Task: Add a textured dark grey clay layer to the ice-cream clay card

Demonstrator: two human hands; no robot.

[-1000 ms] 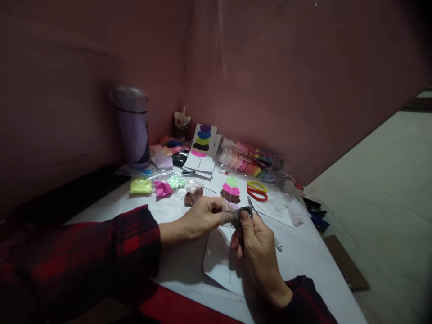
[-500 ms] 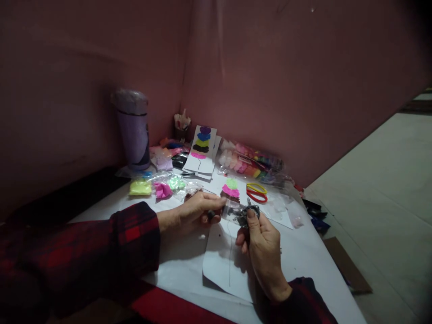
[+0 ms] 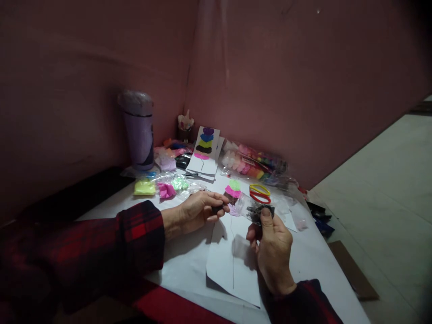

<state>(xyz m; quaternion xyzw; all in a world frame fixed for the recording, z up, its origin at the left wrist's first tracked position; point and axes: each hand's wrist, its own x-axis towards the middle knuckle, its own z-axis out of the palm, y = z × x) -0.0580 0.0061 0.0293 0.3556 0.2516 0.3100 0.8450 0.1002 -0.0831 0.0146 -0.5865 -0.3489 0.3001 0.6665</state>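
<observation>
Between the thumb and fingers of my left hand is a small black lump, which looks like modelling clay. My right hand grips a clear plastic packet with black material inside, its thumb pressed on top. Below both hands lies a white paper sheet with a thin drawn line running down it. At the sheet's far end are stacked patches of green, pink, brown and lilac clay, the lilac one lowest.
Scissors with red and yellow handles lie beyond my right hand. A card with coloured bands leans at the back, near a purple tumbler. Clay packets, yellow and pink, sit left; bagged clay lies against the wall.
My hands have moved apart: the left has let go of the packet's end and keeps the black lump, while the right has carried the packet to the right.
</observation>
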